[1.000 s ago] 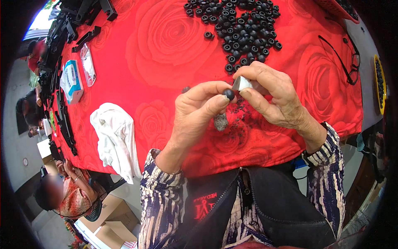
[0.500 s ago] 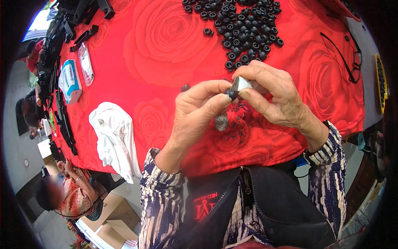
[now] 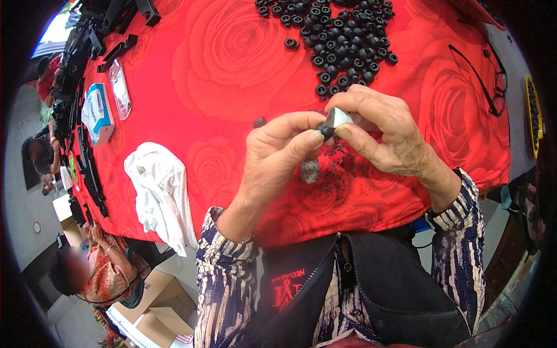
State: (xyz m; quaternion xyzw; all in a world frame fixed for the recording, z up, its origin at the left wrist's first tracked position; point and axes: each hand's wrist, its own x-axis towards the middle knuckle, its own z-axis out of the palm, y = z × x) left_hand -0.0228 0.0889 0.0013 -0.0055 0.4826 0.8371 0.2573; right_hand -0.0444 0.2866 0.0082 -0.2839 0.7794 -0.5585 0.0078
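Observation:
My left hand (image 3: pixel 268 159) pinches a small round black part (image 3: pixel 326 132) between thumb and forefinger. Against its upper edge rests a short blade with a white wrapping (image 3: pixel 342 119), gripped by the thumb and fingers of my right hand (image 3: pixel 387 132). How far the edge bites into the part cannot be made out. Below my fingers, black crumbs (image 3: pixel 332 187) are scattered over the red rose-patterned cloth (image 3: pixel 232 69), beside a speckled grey lump (image 3: pixel 310 171). Another dark round piece (image 3: pixel 259 122) lies by my left forefinger. Beyond my hands spreads a pile of similar black parts (image 3: pixel 342 49).
A crumpled white cloth (image 3: pixel 159 191), a blue-and-white tissue pack (image 3: pixel 100 116) and a clear plastic bag (image 3: pixel 120 93) lie left. Long black pieces (image 3: pixel 88 165) line that edge, where a co-worker (image 3: pixel 107 269) sits. Eyeglasses (image 3: pixel 499 93) rest at the right.
My hands keep their hold and place, with at most a slight shift of the fingers. At the left, the nearby co-worker's hands have moved a little.

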